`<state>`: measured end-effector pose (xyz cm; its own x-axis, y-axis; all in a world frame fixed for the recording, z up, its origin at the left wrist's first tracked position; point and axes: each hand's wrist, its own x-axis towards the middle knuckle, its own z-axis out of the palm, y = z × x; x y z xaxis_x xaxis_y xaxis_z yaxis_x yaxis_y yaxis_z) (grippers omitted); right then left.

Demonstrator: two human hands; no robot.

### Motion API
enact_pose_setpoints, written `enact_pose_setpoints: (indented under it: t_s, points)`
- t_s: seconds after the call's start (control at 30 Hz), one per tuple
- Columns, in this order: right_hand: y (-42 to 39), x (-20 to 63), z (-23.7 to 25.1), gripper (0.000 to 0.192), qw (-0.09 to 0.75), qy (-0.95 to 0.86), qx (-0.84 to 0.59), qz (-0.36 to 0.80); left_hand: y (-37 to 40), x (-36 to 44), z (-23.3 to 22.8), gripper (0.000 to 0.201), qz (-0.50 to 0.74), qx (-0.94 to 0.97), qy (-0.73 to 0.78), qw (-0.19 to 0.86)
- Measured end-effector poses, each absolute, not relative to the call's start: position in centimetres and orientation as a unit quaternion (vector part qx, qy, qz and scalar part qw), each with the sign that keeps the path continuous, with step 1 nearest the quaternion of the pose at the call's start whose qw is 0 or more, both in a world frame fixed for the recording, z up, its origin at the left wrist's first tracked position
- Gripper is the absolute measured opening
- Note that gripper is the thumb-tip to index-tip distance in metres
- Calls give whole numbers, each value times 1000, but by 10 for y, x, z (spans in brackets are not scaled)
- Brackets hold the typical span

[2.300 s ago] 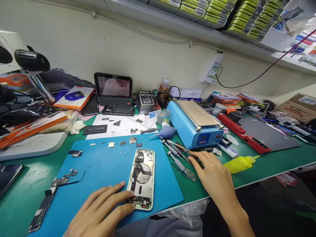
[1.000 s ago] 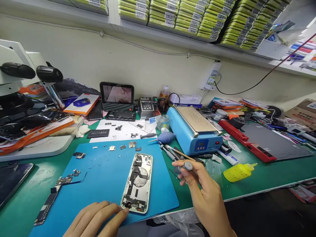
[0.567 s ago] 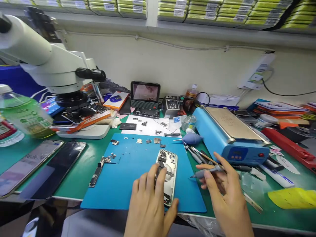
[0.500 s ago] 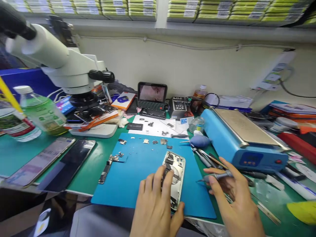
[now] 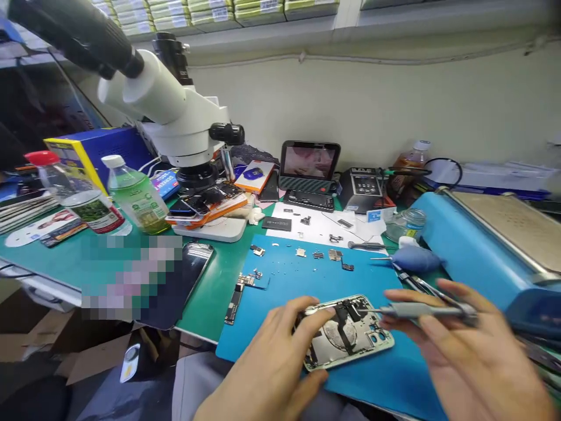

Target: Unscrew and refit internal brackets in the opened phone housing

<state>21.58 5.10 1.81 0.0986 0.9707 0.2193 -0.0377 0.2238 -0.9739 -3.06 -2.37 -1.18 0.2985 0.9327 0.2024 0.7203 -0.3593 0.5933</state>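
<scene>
The circuit board [image 5: 234, 303] lies on the blue mat [image 5: 289, 286], to the left of and beyond the left hand [image 5: 276, 351]. Judged thin, light and brittle; lift by its bare edges without bending.

The left hand is half-curled, thumb at the near edge of the phone housing [image 5: 336, 334] and fingers over the far edge, gripping its left end. The housing sits just right of this palm, inner side up, over the mat; whether it rests flat cannot be told. Expect a light, stiff shell with a smooth rim that may slip; the thin black flex cables [image 5: 345, 333] look easily torn. Hold by both long rims, clear of the cables and camera openings [image 5: 379, 337].

The right hand [image 5: 473, 345] is closed in a pinch around the grey driver [image 5: 412, 310], whose slim shaft points left, over the housing; tip contact cannot be told.
</scene>
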Motion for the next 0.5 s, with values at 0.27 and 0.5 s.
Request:
enact_pose_setpoints:
  t_s: [0.27, 0.5]
  points:
    - [34, 173, 30, 47, 551, -576, -424, 430, -24, -37, -34, 83, 321, 749, 563, 135]
    - [38, 168, 30, 45, 546, -589, -412, 431, -45, -46, -34, 18, 451, 684, 569, 73]
